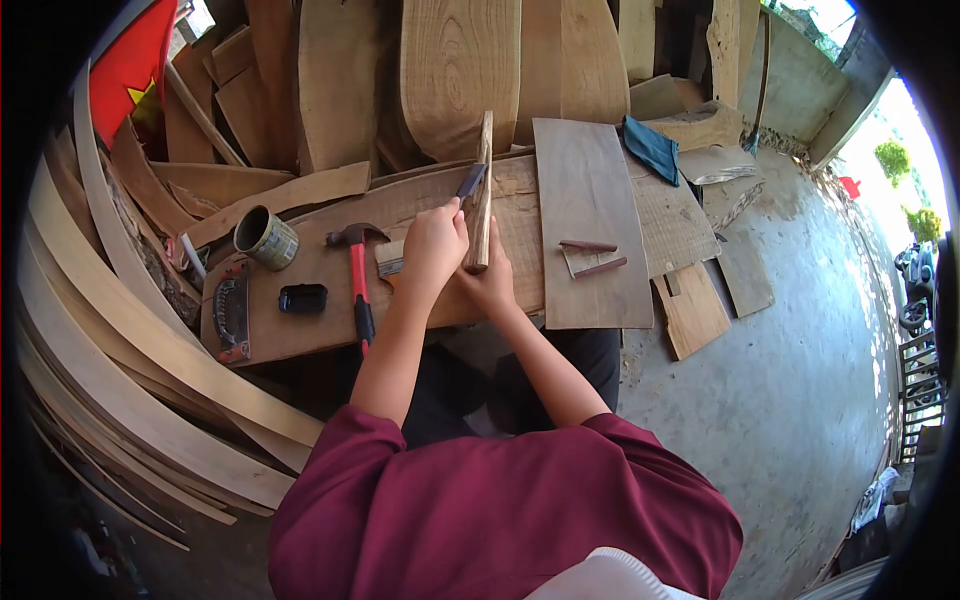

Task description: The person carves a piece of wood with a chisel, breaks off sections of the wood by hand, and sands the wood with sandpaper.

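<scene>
My left hand (pixel 436 243) is closed around a tool with a flat dark blade, which looks like a chisel (pixel 471 181); its handle is hidden in my fist. The blade lies against the left side of a narrow wooden strip (pixel 485 185) that stands on edge, pointing away from me. My right hand (pixel 490 277) grips the near end of this strip from below and the right. Just left of my left hand, a paintbrush (pixel 390 258) with pale bristles lies on the wooden bench (pixel 420 215), partly covered by my forearm. Beside it rests a claw hammer (pixel 359 280) with a red and black handle.
On the bench's left are an open tin can (pixel 267 238), a small black case (pixel 303 298) and a metal-handled tool (pixel 233 312). To the right lies a flat board (pixel 592 220) with brown strips (pixel 588 245), near a teal cloth (pixel 651 150). Curved planks (pixel 150 330) crowd the left.
</scene>
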{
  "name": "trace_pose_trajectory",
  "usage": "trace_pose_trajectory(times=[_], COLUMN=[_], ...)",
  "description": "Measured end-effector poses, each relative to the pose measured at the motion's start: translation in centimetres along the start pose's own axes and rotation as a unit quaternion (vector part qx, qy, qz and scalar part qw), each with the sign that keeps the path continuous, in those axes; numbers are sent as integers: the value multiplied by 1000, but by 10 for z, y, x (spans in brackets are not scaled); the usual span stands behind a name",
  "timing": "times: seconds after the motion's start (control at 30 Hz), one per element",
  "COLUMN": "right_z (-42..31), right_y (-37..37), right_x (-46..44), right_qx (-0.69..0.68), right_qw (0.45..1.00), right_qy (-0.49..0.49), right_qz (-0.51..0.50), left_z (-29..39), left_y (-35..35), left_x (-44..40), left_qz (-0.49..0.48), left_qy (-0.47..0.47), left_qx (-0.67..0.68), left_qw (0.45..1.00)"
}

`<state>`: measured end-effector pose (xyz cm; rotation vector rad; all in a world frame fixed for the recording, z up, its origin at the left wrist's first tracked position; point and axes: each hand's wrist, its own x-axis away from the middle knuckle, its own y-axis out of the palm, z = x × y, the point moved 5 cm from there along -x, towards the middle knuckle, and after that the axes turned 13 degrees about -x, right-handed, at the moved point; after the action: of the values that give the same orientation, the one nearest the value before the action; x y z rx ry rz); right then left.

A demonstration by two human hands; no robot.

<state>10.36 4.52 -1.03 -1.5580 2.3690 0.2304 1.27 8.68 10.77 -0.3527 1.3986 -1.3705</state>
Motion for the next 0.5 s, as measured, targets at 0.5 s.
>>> trace_pose_trajectory(times=[0.5], right_z=[-4], right_y=[-1], right_x=[-1], right_qx=[3], right_qw=[998], right_qy=[-54], right_qz=[21], left_z=[-5], left_y=[13], left_x=[12], left_qz=[-27], left_qy=[-33], left_qx=[30], left_qw=[999])
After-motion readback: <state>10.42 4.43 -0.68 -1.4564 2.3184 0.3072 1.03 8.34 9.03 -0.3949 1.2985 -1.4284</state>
